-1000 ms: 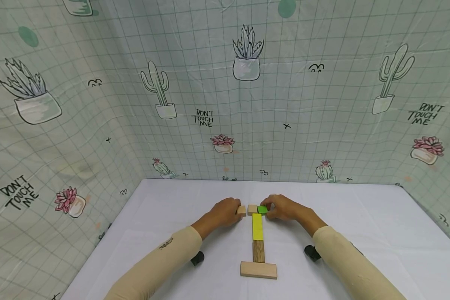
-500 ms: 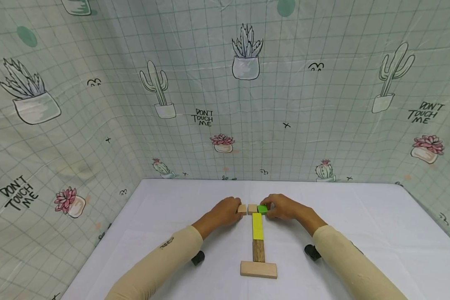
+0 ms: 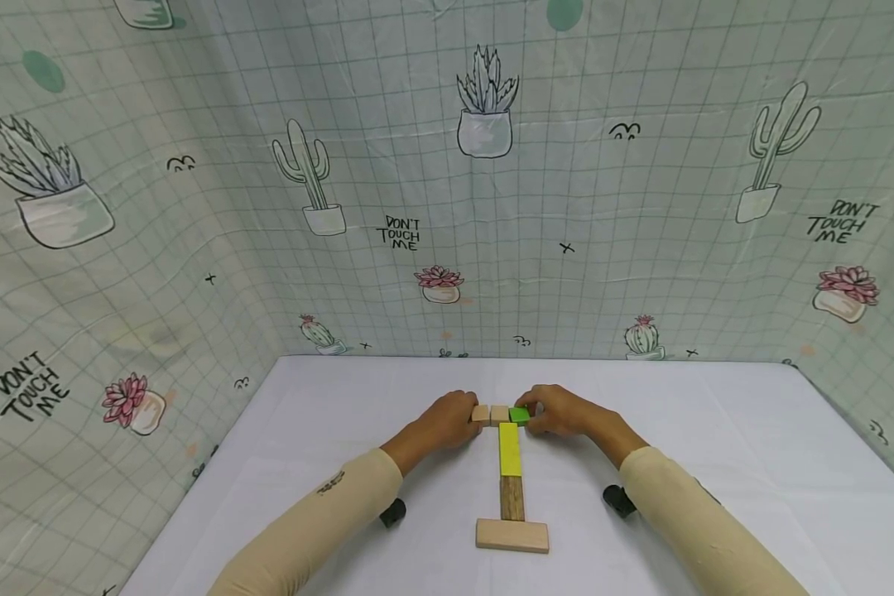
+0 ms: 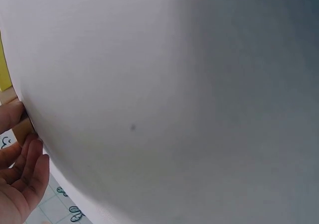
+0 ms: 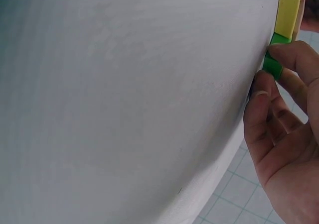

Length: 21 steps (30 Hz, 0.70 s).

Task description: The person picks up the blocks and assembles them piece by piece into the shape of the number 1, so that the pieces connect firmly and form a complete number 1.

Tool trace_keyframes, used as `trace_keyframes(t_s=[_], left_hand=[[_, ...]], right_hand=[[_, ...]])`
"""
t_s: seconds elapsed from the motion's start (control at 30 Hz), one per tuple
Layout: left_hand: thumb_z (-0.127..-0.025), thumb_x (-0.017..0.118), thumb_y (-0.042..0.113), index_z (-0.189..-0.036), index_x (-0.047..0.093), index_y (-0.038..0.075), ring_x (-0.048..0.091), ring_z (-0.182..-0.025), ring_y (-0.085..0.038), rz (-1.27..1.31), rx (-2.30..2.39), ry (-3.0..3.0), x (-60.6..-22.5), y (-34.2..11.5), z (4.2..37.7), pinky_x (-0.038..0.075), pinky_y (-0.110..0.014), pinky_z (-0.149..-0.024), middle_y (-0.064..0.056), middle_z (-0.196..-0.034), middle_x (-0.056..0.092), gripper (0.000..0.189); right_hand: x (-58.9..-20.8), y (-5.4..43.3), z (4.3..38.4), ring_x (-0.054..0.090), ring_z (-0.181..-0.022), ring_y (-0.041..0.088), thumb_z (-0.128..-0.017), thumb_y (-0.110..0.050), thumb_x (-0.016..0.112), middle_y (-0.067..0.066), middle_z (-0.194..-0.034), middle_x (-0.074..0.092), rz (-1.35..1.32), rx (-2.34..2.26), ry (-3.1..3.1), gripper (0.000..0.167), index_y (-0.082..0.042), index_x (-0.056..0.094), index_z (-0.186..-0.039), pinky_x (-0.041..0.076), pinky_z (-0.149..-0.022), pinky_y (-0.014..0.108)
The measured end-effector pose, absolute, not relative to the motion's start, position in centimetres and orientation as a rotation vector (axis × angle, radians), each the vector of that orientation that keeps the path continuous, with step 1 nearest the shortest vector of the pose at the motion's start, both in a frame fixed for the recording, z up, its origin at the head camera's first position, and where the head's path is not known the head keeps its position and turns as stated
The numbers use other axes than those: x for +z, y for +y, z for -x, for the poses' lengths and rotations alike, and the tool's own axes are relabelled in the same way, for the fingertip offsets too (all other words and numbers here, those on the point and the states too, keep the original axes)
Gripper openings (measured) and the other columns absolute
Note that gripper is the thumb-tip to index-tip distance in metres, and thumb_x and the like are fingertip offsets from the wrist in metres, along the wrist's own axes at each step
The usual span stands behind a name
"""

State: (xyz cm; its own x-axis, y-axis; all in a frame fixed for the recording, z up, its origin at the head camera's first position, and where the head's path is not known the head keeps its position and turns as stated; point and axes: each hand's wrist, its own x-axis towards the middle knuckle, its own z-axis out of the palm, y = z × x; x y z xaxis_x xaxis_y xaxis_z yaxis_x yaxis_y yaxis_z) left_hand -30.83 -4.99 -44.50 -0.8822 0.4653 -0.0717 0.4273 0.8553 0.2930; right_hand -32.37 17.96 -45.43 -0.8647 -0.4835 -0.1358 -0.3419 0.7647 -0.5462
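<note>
In the head view, my left hand (image 3: pixel 447 418) pinches a pale wooden block (image 3: pixel 480 415) at the left of a short row. A second pale wooden block (image 3: pixel 499 415) sits beside it in the middle. My right hand (image 3: pixel 560 411) holds the green block (image 3: pixel 519 415) at the row's right end, with thumb and fingers on it in the right wrist view. From this row a yellow block (image 3: pixel 510 451) runs toward me, followed by a dark brown wooden block (image 3: pixel 512 498). A wider pale plank (image 3: pixel 511 535) lies crosswise at the near end. The left wrist view cuts off part of the left hand.
All the blocks lie on a white-covered table (image 3: pixel 343 397). Behind and to the left hangs a grid-patterned cloth (image 3: pixel 551 199) printed with plants. Small black objects show beside each sleeve, one at the left (image 3: pixel 393 513) and one at the right (image 3: pixel 618 501).
The gap between the left pale block and the middle one has narrowed, with the left hand still on its block. My right hand stays at the green block. The head view has shifted slightly.
</note>
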Motion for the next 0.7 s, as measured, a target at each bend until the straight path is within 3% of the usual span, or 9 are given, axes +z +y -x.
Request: trace_keyframes(t_s=[0.7], left_hand=[[-0.096, 0.07, 0.023, -0.115, 0.065, 0.002, 0.05, -0.074, -0.009, -0.684, 0.443, 2.875, -44.48, -4.97, 30.76, 0.046, -0.024, -0.068, -0.001, -0.088, 0.061, 0.029]], right_hand=[[-45.8, 17.93, 32.63, 0.055, -0.093, 0.017, -0.086, -0.009, 0.075, -0.001, -0.099, 0.064, 0.63, -0.768, 2.681, 0.038, -0.009, 0.069, -0.123, 0.05, -0.088, 0.04]])
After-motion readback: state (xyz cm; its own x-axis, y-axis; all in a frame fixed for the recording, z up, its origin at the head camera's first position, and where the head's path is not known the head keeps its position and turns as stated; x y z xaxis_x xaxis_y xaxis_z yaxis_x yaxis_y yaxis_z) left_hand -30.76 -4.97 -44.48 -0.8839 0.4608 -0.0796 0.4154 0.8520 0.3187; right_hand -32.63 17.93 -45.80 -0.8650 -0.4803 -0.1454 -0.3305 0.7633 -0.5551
